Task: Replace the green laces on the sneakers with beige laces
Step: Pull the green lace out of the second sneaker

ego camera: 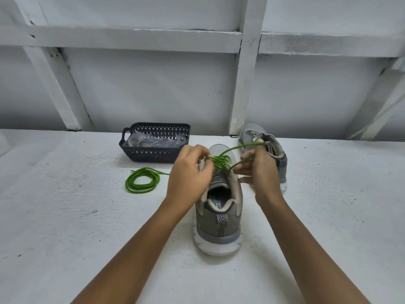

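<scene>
Although one coiled green lace (142,179) already lies free on the white table (65,216) at the left, the replacement is judged only part done. Behind the coil stands a dark basket (153,155) with a clear packet (151,141) inside; its contents look pale, but whether they are the beige laces cannot be confirmed.

The left hand (188,174) sits at the left eyelet row of the near sneaker (219,216), fingers curled and seemingly pinching the threaded green lace (221,162) at its crossings; the fingertips are partly hidden. The sneaker's long axis runs straight away from the person, heel nearest, toe far. The lace crossings lie between the two hands, over the forward part of the tongue.

From there, loose strands lead up and rightward to the right hand (260,170), whose fingers are curled round them, holding them clear of the shoe. The pull therefore favours the right hand, drawing across the shoe's axis.

The far sneaker (249,133) stands behind the right hand, no green visible on it.
</scene>
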